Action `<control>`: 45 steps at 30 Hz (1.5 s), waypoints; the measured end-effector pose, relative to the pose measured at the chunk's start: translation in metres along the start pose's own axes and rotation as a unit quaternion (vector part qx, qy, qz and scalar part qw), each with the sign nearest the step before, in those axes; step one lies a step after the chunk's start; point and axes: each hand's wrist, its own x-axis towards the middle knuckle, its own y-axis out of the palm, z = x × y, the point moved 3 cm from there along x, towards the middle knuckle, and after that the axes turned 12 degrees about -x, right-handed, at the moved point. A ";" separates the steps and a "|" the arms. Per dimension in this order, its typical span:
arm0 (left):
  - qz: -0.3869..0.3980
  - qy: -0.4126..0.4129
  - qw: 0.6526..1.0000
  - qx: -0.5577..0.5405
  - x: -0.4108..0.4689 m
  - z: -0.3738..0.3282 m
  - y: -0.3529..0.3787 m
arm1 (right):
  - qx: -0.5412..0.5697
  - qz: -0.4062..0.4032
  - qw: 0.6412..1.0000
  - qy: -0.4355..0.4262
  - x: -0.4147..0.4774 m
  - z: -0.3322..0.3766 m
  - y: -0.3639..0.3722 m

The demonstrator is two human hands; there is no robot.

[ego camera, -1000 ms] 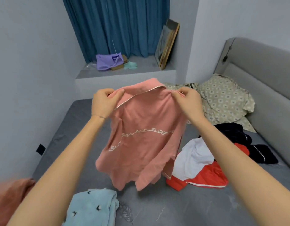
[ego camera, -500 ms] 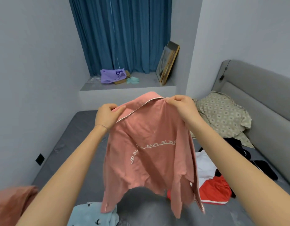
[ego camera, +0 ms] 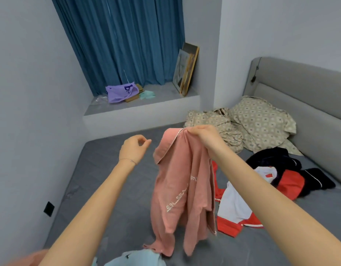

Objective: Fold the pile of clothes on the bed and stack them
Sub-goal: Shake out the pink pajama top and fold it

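One hand carries the pink shirt (ego camera: 181, 189): right hand (ego camera: 204, 137) gripping, left hand (ego camera: 134, 150) free.

We hold the shirt at its collar edge, pinched between the curled fingers and thumb of the right hand. It hangs full length above the grey bed (ego camera: 108, 179). Its lower hem reaches down to the light blue garment (ego camera: 135, 259) at the near edge; we cannot tell whether they touch. The left hand is level with the collar and apart from it, fingers loosely curled, thumb and forefinger close but not meeting, holding nothing. To the right of the shirt, the unfolded pile lies on the bed: a red and white garment (ego camera: 235, 206), and a dark garment (ego camera: 271, 158) behind it, near the patterned pillows (ego camera: 259, 120).
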 end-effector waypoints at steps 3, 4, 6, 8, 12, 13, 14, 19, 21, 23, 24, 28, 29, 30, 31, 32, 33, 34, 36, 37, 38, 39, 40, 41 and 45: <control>0.068 -0.078 0.989 -0.107 -0.007 -0.004 0.016 | -0.091 -0.019 0.996 -0.008 0.002 -0.015 0.019; 0.116 -0.134 0.966 -0.188 -0.012 -0.009 0.023 | -0.127 -0.022 0.991 -0.020 0.002 -0.018 0.026; 0.212 -0.248 0.898 -0.296 -0.021 -0.016 0.037 | -0.178 -0.005 0.983 -0.042 0.000 -0.021 0.040; 0.272 -0.308 0.848 -0.336 -0.025 -0.020 0.051 | -0.243 0.037 0.967 -0.062 -0.003 -0.027 0.053; 0.290 -0.355 0.807 -0.373 -0.027 -0.015 0.069 | -0.332 0.132 0.932 -0.066 -0.016 -0.040 0.069; 0.291 -0.362 0.802 -0.377 -0.029 -0.013 0.072 | -0.330 0.152 0.930 -0.057 -0.018 -0.046 0.072; 0.289 -0.363 0.801 -0.379 -0.030 -0.009 0.075 | -0.323 0.169 0.930 -0.048 -0.020 -0.049 0.073; 0.244 -0.368 0.796 -0.415 -0.027 0.008 0.084 | -0.211 0.248 0.945 -0.019 -0.032 -0.054 0.070; 0.213 -0.346 0.827 -0.388 -0.022 0.009 0.084 | -0.184 0.272 0.944 -0.007 -0.034 -0.057 0.065; 0.178 -0.322 0.851 -0.374 -0.018 0.006 0.083 | -0.143 0.283 0.948 0.026 -0.033 -0.062 0.057; 0.169 -0.298 0.864 -0.369 -0.016 0.005 0.083 | -0.121 0.270 0.954 0.048 -0.031 -0.066 0.052; 0.183 -0.194 0.895 -0.359 -0.007 -0.015 0.079 | -0.116 0.115 0.985 0.065 -0.006 -0.083 0.024; 0.195 -0.175 0.894 -0.363 -0.006 -0.024 0.077 | -0.140 0.095 0.984 0.056 0.000 -0.085 0.017; 0.205 -0.149 0.895 -0.368 -0.004 -0.034 0.073 | -0.156 0.086 0.983 0.051 0.006 -0.087 0.009; 0.216 -0.117 0.899 -0.363 -0.002 -0.046 0.069 | -0.165 0.086 0.981 0.048 0.011 -0.088 0.003; 0.226 -0.080 0.904 -0.355 -0.001 -0.060 0.064 | -0.173 0.092 0.980 0.041 0.016 -0.090 -0.002; 0.238 -0.045 0.906 -0.347 0.000 -0.073 0.058 | -0.183 0.107 0.977 0.032 0.020 -0.092 -0.005; 0.249 -0.016 0.905 -0.344 0.001 -0.086 0.052 | -0.188 0.132 0.973 0.026 0.024 -0.094 -0.007; 0.268 0.021 0.897 -0.350 0.002 -0.107 0.038 | -0.169 0.174 0.970 0.018 0.029 -0.098 -0.008; 0.273 0.035 0.894 -0.354 0.003 -0.116 0.030 | -0.153 0.188 0.970 0.020 0.032 -0.100 -0.010; 0.273 0.045 0.892 -0.356 0.004 -0.123 0.020 | -0.133 0.198 0.971 0.028 0.034 -0.102 -0.012; 0.271 0.053 0.893 -0.355 0.006 -0.127 0.011 | -0.106 0.208 0.972 0.037 0.035 -0.102 -0.014; 0.266 0.062 0.895 -0.352 0.009 -0.131 0.002 | -0.071 0.215 0.973 0.044 0.037 -0.102 -0.017; 0.260 0.068 0.898 -0.347 0.011 -0.133 -0.007 | -0.033 0.215 0.975 0.051 0.039 -0.102 -0.020; 0.240 0.076 0.909 -0.334 0.016 -0.129 -0.028 | 0.059 0.208 0.974 0.064 0.042 -0.100 -0.026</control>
